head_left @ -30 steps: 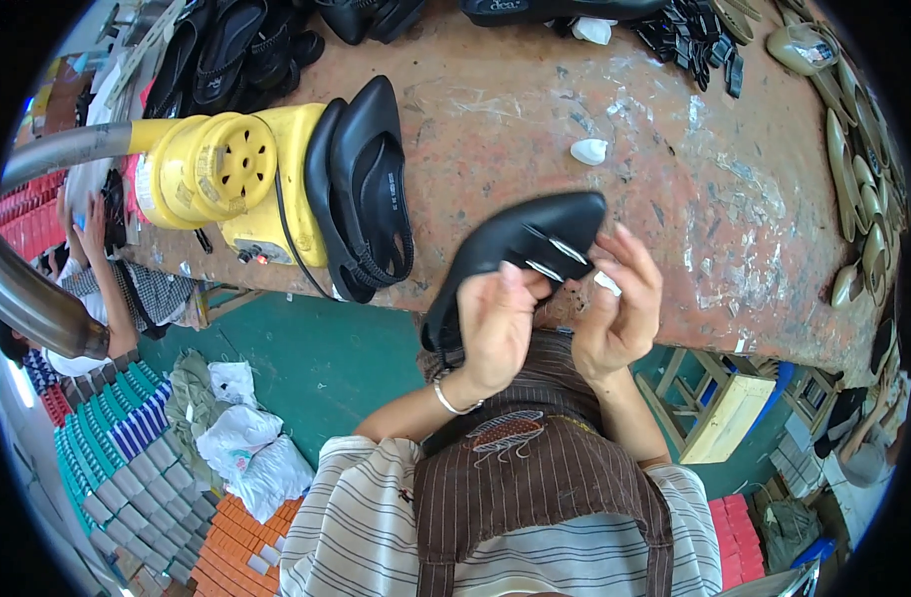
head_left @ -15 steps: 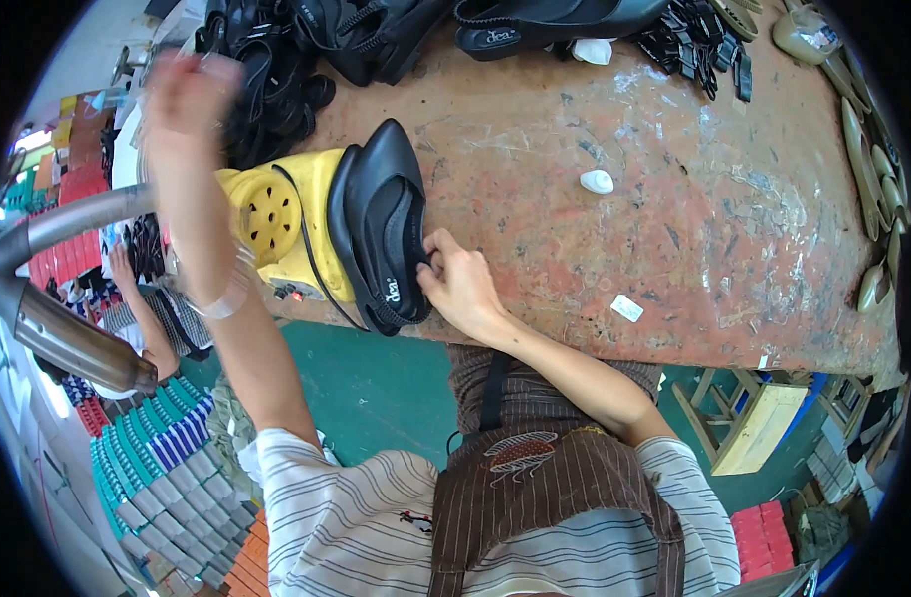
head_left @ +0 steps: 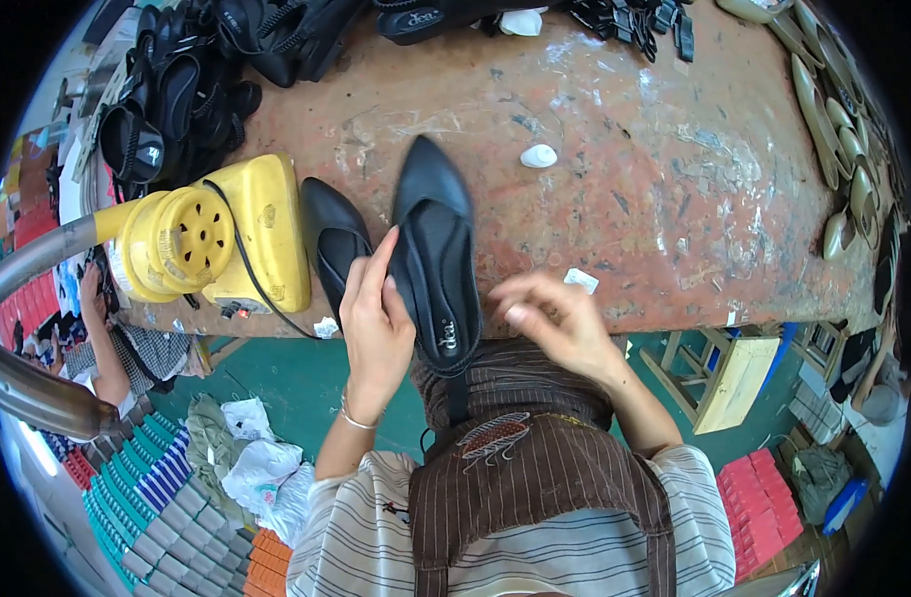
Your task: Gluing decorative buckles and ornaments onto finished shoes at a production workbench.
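Observation:
A black pointed flat shoe [head_left: 437,249] lies toe away from me, its heel end at the table's near edge. My left hand [head_left: 378,316] grips its left side, with the index finger stretched along the rim. Just right of the heel, my right hand [head_left: 563,323] is open, its fingers apart and holding nothing. A second black pointed shoe [head_left: 334,221] rests to the left, partly hidden behind my left hand. Beside that one stands a yellow machine [head_left: 266,234] with a round slotted cap and a black cable.
Black shoes [head_left: 172,99] pile up at the far left, and black straps [head_left: 639,25] lie at the back. A small white bottle [head_left: 538,156] and a white label [head_left: 581,280] are on the worn table [head_left: 614,199]. Beige shoes [head_left: 833,139] line the right edge. A metal pipe [head_left: 47,254] reaches the machine.
My left hand has come down from the far left onto a shoe. One shoe now lies apart, right of the other. My right hand has let go and opened. The view has shifted.

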Motion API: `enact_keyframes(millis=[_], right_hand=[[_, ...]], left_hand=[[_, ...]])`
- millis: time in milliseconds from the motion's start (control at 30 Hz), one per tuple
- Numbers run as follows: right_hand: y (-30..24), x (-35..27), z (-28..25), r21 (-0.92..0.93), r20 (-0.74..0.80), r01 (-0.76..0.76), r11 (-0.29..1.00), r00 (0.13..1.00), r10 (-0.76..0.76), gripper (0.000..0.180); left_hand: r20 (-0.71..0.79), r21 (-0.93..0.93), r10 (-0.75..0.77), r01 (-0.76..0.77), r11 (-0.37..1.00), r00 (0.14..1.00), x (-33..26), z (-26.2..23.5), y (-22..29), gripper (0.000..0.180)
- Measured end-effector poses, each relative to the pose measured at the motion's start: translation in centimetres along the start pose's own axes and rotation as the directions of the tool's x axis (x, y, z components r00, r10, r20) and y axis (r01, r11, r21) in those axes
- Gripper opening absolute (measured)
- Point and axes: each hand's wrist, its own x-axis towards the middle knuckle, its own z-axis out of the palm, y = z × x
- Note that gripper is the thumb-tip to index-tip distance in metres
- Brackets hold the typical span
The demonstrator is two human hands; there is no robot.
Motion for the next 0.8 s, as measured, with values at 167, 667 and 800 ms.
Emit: enact_keyframes(millis=[167,667,800], right_hand=[[1.7,5.1,-3.8,-0.442,-0.551,-0.022,0.897,0.796,-0.252,0.031],[2.1,3.6,-3.8,0.066,-0.292,0.076,0.995,0.955,-0.054,0.024],[1.2,3.5,-4.0,-0.205,-0.206,0.095,0.974,0.969,-0.138,0.026]], left_hand=[[0.009,0.108,0.035,-0.036,0.993,0.999,-1.2,1.6,1.1,0.045],[0.325,-0.935,-0.350,0.245,-0.255,0.878,-1.2,8.3,3.3,0.053],[0.205,-0.930,-0.341,0.074,-0.360,0.917,1.1,11.7,2.0,0.049]])
